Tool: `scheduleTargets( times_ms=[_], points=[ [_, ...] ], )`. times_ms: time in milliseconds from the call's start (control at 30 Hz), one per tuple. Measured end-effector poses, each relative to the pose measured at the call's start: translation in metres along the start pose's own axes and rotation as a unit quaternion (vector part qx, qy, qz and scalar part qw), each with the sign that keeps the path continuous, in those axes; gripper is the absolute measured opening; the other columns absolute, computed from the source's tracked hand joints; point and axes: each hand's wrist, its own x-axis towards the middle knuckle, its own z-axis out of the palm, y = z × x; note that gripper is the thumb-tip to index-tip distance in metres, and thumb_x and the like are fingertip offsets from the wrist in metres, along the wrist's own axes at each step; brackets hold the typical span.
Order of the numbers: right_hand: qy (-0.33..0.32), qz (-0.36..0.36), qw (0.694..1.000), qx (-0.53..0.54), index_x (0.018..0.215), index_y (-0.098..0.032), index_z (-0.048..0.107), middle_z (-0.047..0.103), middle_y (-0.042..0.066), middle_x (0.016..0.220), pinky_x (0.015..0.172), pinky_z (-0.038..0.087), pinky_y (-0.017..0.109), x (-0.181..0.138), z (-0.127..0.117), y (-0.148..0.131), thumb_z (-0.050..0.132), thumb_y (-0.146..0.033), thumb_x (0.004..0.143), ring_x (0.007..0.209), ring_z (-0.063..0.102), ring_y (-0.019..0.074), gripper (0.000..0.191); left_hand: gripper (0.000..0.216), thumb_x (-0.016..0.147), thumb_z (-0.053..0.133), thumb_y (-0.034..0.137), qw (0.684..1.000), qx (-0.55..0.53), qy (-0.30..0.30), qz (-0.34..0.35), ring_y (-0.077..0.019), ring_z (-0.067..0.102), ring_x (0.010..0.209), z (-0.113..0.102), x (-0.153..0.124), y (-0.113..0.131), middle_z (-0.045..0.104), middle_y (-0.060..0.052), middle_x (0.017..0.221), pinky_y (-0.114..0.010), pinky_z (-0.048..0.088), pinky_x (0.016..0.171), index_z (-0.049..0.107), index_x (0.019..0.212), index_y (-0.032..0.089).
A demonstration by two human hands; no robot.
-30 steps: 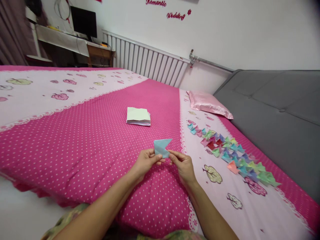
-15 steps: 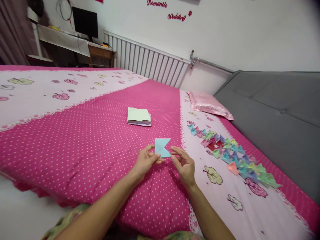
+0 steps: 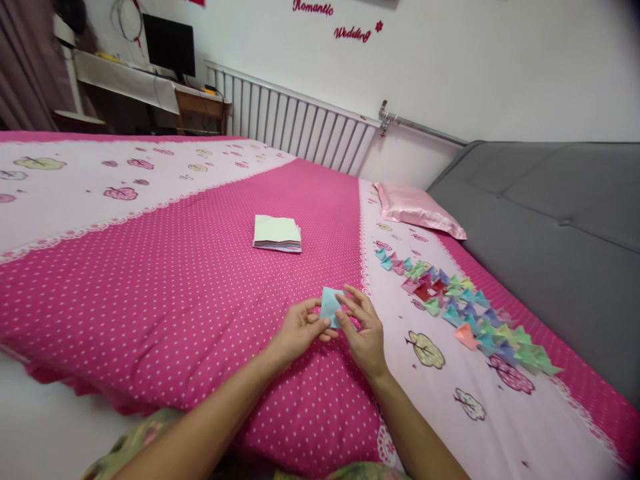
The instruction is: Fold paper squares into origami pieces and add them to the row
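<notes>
A small folded piece of light blue paper (image 3: 330, 305) is held between my two hands, above the pink dotted bedspread (image 3: 200, 293). My left hand (image 3: 303, 327) pinches its lower left part, thumb in front and fingers behind. On the right side, my right hand (image 3: 361, 327) has its thumb and fingertips on the paper, covering that edge. Farther off lies a stack of square paper sheets (image 3: 277, 230), a pale green one on top. Several folded paper boats (image 3: 465, 300) in many colours stand in rows on the bed to the right.
A shiny pink pillow (image 3: 417, 210) lies at the back right beside the grey padded headboard (image 3: 560, 220). Behind the bed are a white radiator (image 3: 295, 120) and a desk with a monitor (image 3: 170, 45) at the far left.
The blue paper, spread out earlier with a notch on its right side, now looks narrower and turned. My right hand has moved in over its right part.
</notes>
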Motion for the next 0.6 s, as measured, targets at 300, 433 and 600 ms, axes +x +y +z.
scheduleTargets(
  times_ms=[300, 433, 600],
  points=[
    [0.001, -0.003, 1.0, 0.026, 0.105, -0.025, 0.063, 0.056, 0.007, 0.105, 0.084, 0.045, 0.034, -0.0004, 0.0025, -0.0021, 0.056, -0.024, 0.08, 0.099, 0.053, 0.0192, 0.026, 0.043, 0.065, 0.068, 0.038, 0.999, 0.04, -0.015, 0.03, -0.0134, 0.063, 0.062, -0.001, 0.0001, -0.001, 0.068, -0.008, 0.076, -0.023, 0.048, 0.059, 0.061, 0.098, 0.011],
    [0.019, -0.014, 0.999, 0.023, 0.101, -0.026, 0.065, 0.056, 0.004, 0.091, 0.075, 0.047, 0.03, -0.0016, 0.0024, -0.0014, 0.058, -0.022, 0.079, 0.085, 0.055, 0.0157, 0.024, 0.037, 0.068, 0.065, 0.037, 0.998, 0.051, -0.023, 0.028, -0.0146, 0.064, 0.068, -0.0017, -0.0007, -0.0024, 0.068, -0.009, 0.079, -0.024, 0.048, 0.062, 0.063, 0.094, 0.011],
    [0.024, -0.039, 0.999, 0.002, 0.101, -0.028, 0.065, 0.057, 0.002, 0.084, 0.069, 0.046, 0.029, -0.0024, 0.0012, -0.0017, 0.057, -0.021, 0.079, 0.078, 0.056, 0.0148, 0.024, 0.032, 0.068, 0.065, 0.037, 0.998, 0.055, -0.037, 0.024, -0.0152, 0.064, 0.072, -0.0028, 0.0001, -0.0035, 0.068, -0.009, 0.082, -0.023, 0.048, 0.063, 0.063, 0.088, 0.012]
  ],
)
